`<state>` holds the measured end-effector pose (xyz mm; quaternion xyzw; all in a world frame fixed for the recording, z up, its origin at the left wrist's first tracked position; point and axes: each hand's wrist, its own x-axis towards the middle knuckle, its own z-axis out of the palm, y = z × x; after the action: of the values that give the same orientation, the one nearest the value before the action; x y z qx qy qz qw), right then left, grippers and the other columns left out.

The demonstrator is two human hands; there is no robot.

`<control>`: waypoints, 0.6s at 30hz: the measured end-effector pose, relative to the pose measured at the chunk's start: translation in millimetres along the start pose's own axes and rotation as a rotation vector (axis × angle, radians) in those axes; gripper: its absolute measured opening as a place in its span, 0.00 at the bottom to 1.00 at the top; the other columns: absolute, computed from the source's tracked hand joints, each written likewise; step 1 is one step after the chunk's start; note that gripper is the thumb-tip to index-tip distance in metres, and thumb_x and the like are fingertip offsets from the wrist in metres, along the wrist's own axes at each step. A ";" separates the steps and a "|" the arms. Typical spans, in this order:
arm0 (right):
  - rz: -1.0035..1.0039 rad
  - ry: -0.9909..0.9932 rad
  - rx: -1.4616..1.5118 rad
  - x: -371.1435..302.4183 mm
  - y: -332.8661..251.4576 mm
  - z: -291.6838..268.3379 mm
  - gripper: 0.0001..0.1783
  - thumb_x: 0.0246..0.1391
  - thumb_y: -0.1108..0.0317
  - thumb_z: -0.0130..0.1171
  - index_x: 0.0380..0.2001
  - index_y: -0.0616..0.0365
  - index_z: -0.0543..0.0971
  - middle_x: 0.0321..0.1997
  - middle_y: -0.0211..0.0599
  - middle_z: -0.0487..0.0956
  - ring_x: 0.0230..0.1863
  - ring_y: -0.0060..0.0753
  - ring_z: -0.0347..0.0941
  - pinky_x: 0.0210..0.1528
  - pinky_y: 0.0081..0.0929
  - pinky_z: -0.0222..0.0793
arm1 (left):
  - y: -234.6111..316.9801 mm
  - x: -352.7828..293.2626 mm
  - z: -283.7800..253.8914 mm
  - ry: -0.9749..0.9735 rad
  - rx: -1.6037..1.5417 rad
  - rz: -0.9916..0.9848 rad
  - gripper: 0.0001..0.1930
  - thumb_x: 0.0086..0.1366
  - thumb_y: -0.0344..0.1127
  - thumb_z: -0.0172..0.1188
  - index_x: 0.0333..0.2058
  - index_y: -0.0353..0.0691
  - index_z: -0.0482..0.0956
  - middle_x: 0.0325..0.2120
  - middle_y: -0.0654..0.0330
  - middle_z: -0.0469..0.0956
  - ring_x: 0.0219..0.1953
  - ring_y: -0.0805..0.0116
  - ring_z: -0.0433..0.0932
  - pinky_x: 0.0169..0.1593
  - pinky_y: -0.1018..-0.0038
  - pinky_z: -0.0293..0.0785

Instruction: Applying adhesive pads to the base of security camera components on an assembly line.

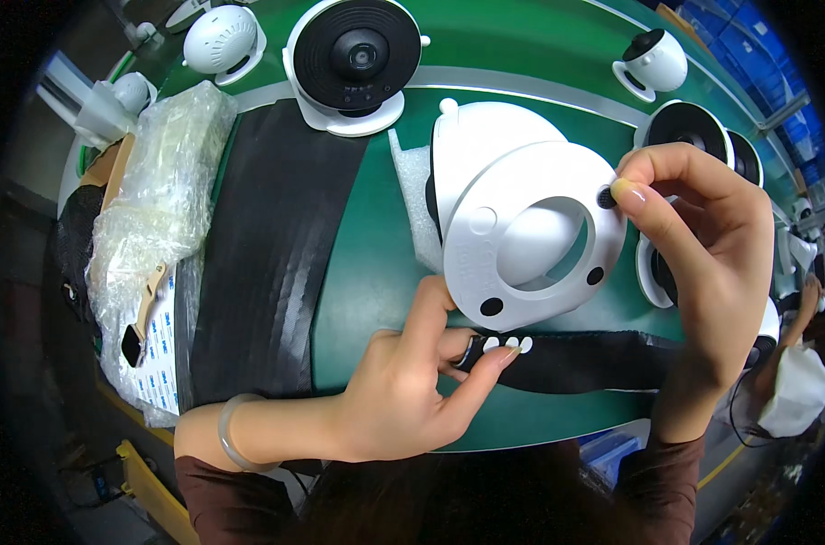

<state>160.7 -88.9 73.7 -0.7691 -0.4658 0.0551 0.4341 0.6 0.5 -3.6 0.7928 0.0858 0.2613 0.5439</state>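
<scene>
A white ring-shaped base (pixel 530 163) tilts toward me on a round white device (pixel 485 118), its large hole showing the shell behind. Dark round pads sit in its lower recesses, such as the black pad (pixel 491 307) at lower left; the upper-left recess is white. My right hand (pixel 721 245) pinches a small black round foot pad (pixel 606 197) against the base's upper right. Below the base, my left hand (pixel 412 381) is closed, thumb against small white discs (pixel 513 343) over something black. Its index finger meets the base's lower edge.
A wide black mat (pixel 267 245) and a plastic-wrapped bundle (pixel 163 173) lie at left. A dark strip (pixel 585 361) runs along the near edge. Black-faced white devices (pixel 358 54) stand at the back and right. White foam (pixel 414 204) lies behind the device. Another person's arm (pixel 801 313) shows far right.
</scene>
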 end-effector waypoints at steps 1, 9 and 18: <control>0.002 -0.001 0.001 -0.3 -0.6 0.5 0.04 0.43 0.74 0.56 0.24 0.64 0.74 0.25 0.31 0.73 0.28 0.18 0.68 0.34 0.12 0.61 | 1.1 0.4 -0.7 -0.008 0.009 -0.004 0.21 0.53 0.25 0.55 0.41 0.22 0.55 0.17 0.52 0.75 0.17 0.65 0.76 0.20 0.78 0.73; -0.051 0.019 -0.040 -1.0 -1.5 4.1 0.04 0.43 0.75 0.57 0.24 0.64 0.74 0.26 0.32 0.74 0.28 0.19 0.68 0.34 0.12 0.63 | 1.6 -0.8 -2.2 -0.009 0.025 -0.015 0.21 0.53 0.25 0.55 0.40 0.22 0.55 0.17 0.52 0.75 0.17 0.64 0.76 0.20 0.78 0.73; -0.053 0.088 0.062 8.7 9.5 4.3 0.16 0.38 0.72 0.61 0.30 0.60 0.66 0.22 0.31 0.75 0.22 0.16 0.69 0.21 0.06 0.60 | -0.9 -0.7 0.7 -0.004 0.021 0.007 0.22 0.53 0.25 0.55 0.41 0.22 0.54 0.18 0.51 0.75 0.18 0.63 0.77 0.20 0.77 0.73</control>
<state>169.9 -81.4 67.0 -0.7444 -0.4645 0.0240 0.4790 0.4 0.0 -4.8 0.7993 0.0848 0.2607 0.5348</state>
